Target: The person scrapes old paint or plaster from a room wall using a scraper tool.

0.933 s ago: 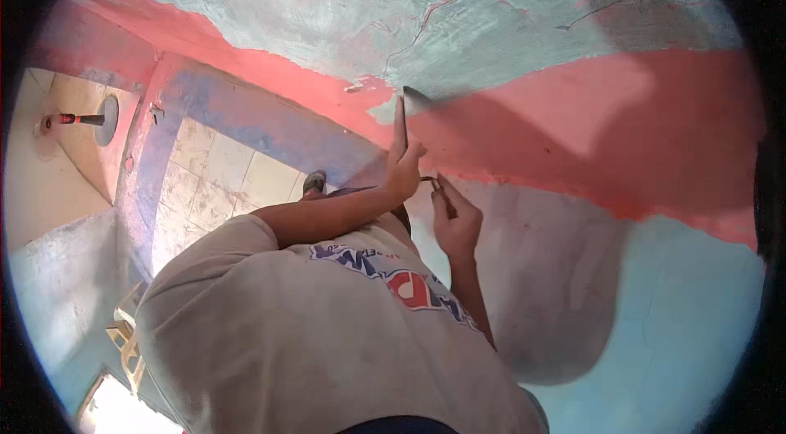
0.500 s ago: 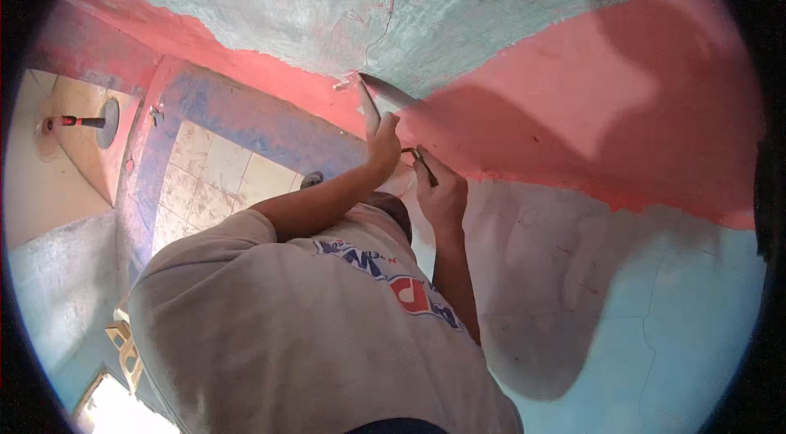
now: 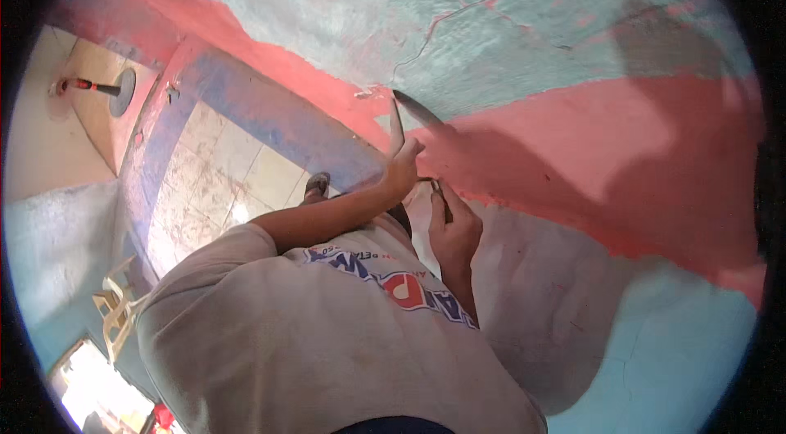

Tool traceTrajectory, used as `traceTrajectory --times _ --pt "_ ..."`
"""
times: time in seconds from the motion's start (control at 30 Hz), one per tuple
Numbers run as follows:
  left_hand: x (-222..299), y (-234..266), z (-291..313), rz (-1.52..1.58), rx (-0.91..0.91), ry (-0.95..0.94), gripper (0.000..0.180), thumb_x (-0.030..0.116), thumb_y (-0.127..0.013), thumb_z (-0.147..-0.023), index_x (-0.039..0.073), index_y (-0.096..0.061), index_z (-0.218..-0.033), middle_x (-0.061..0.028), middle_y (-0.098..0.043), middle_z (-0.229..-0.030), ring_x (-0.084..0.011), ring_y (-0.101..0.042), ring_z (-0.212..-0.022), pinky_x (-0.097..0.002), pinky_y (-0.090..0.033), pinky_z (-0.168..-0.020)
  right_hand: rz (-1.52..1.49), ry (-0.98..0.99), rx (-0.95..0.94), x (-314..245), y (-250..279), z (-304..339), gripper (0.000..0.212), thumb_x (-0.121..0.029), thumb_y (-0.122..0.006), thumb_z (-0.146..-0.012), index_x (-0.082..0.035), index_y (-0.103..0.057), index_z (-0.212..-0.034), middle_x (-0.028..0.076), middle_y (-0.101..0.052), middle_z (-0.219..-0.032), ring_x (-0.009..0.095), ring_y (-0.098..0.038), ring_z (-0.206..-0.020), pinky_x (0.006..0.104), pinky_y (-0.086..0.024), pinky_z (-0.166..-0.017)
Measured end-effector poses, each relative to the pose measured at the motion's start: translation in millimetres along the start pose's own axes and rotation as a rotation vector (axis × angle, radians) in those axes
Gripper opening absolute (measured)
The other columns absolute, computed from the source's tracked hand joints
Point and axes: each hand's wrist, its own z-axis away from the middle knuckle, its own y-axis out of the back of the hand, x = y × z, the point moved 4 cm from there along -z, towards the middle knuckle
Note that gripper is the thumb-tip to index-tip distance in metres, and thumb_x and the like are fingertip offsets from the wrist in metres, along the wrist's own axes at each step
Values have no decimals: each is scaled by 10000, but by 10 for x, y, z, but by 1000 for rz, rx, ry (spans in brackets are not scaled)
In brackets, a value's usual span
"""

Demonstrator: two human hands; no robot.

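Note:
My left hand (image 3: 401,174) is raised to the wall with fingers curled. From it a long, slim, pale piece (image 3: 397,127) reaches up to the wall, its tip beside chipped paint (image 3: 366,93) where the pink band meets the grey-green area. I cannot tell for sure whether that piece is a tool or a dusty finger. Just below and to the right, my right hand (image 3: 455,229) is closed around a small dark piece with a bent end (image 3: 435,184), mostly hidden by the fingers. The bent end points towards my left hand.
A cracked grey-green wall (image 3: 458,33) has a pink band (image 3: 647,131) and pale blue paint below. A blue-stained ledge (image 3: 270,115) borders the tiled floor (image 3: 221,155). A red-and-black handle (image 3: 97,87) with a grey disc (image 3: 123,92) lies far left. A wooden-coloured chair (image 3: 119,307) stands lower left.
The whole view has shifted, so the wall and both hands sit lower and further right in the picture. Both hands keep nearly the same place at the wall, and more of my shoe shows.

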Motion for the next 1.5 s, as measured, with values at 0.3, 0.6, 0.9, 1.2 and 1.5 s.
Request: traceTrajectory --times 0.3,0.6,0.9,1.2,1.5 --pt "294 -200 57 308 225 397 169 227 -501 -798 81 -452 -867 -68 -432 -847 -310 -571 -893 -475 -517 -673 353 70 -117 -630 420 -259 279 -186 -574 -883 -130 -652 -1145 166 -643 -746 326 -653 -707 419 -503 -600" --pt "613 -195 -36 563 138 436 282 239 -479 -775 90 -409 -1005 -65 -446 -925 -288 -520 -863 -491 -485 -806 823 133 -460 -1389 435 -569 375 -129 -545 -842 -135 -595 -1214 180 -634 -798 361 -654 -699 458 -524 -617" --pt "440 69 -146 776 86 549 69 195 -414 -802 127 -423 -801 -57 -433 -811 -255 -480 -771 -598 -460 -835 996 207 -529 -1804 158 -640 292 -230 -545 -884 -65 -546 -1125 144 -599 -763 269 -679 -643 342 -560 -512" --pt "857 -49 -56 795 64 492 102 189 -419 -781 132 -440 -699 -39 -423 -616 -211 -450 -565 -572 -447 -872 1053 206 -522 -1857 106 -618 237 -246 -517 -906 -67 -539 -1059 146 -594 -758 276 -676 -631 355 -555 -484" --pt "685 88 -41 953 -80 417 86 143 -414 -847 122 -490 -881 -26 -451 -814 -199 -499 -755 -584 -475 -893 1005 205 -509 -1899 98 -520 324 -226 -500 -905 -37 -514 -1168 143 -590 -773 285 -676 -625 382 -557 -500"
